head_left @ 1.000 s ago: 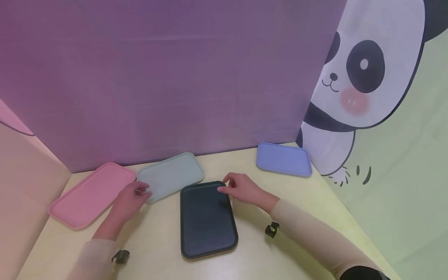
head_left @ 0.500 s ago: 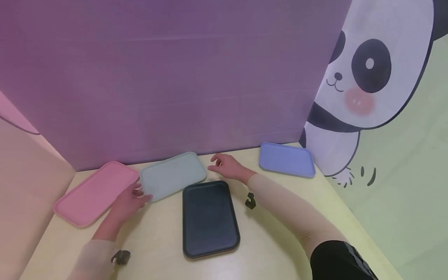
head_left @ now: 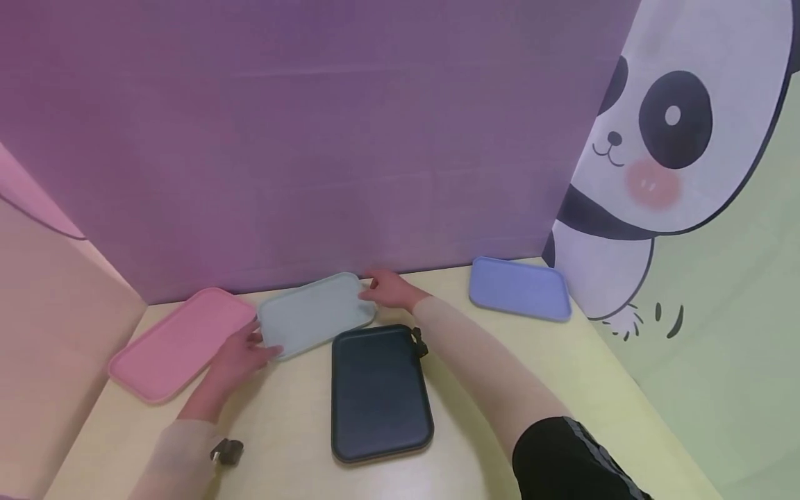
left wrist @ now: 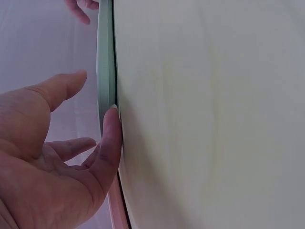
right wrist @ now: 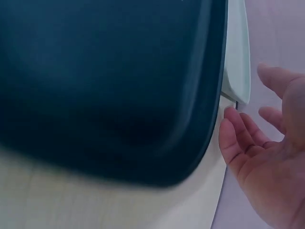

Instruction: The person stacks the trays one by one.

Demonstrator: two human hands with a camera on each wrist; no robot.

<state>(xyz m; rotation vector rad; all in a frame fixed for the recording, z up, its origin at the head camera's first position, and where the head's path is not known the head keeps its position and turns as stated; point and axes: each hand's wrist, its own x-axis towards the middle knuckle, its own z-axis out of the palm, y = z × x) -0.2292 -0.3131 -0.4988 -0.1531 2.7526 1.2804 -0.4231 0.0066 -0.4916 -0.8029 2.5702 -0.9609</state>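
The right hand (head_left: 389, 289) has left the black tray (head_left: 380, 392) for the grey-green tray's (head_left: 315, 314) far corner; the left hand (head_left: 240, 355) touches its near corner, both open-fingered, bracketing it.

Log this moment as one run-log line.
left hand: touching grey-green tray near corner | right hand: at its far corner | dark tray: flat, untouched

- Head view: soft, even, diffuse light; no glare on the purple backdrop (head_left: 312, 139).
- Faint, soft-edged shadows lie on the table (head_left: 500, 361) under the forearms; the dark tray (head_left: 381, 396) shows a dull sheen at its near end.
- Wide-angle distortion bends the panel edges towards the frame borders.
- Left wrist view: bright and washed out, the left hand (left wrist: 52, 162) slightly soft.
- Right wrist view: the dark tray is blurred and the right hand (right wrist: 267, 162) out of focus.
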